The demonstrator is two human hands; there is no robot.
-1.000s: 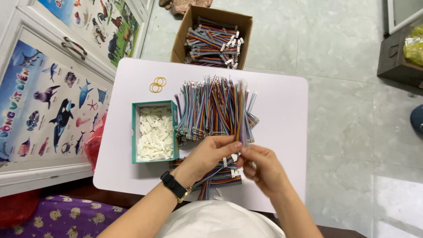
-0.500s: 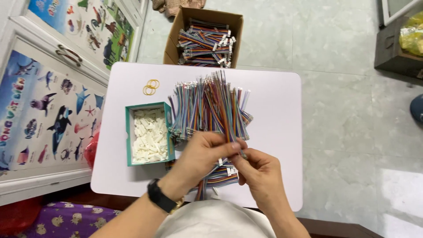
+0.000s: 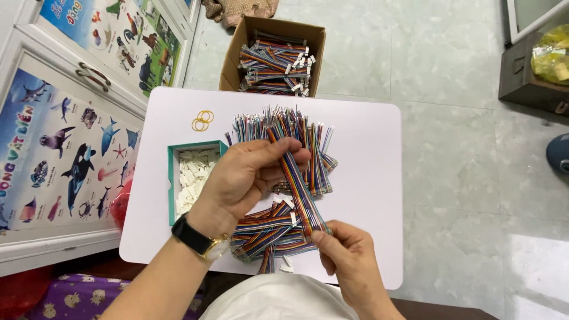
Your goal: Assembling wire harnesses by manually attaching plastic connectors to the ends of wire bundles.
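My left hand (image 3: 249,178) grips the upper part of a rainbow ribbon cable (image 3: 299,189) that runs diagonally down to my right hand (image 3: 349,255), which pinches its lower end. Under the hands, a spread pile of multicoloured cables (image 3: 314,139) lies on the white table (image 3: 367,172). A smaller heap of cables with white connectors (image 3: 267,234) rests near the table's front edge. A teal box of small white connectors (image 3: 191,175) stands left of my left hand. A black watch is on my left wrist.
Yellow rubber bands (image 3: 202,120) lie at the table's back left. A cardboard box full of cables (image 3: 275,56) stands on the tiled floor behind the table. White cabinet doors with animal posters (image 3: 59,142) are at left. A dark crate (image 3: 533,77) sits far right.
The hands have drawn one ribbon cable out of the pile and apart: the left hand rose toward the pile, the right hand dropped toward the front edge. The camera moved closer.
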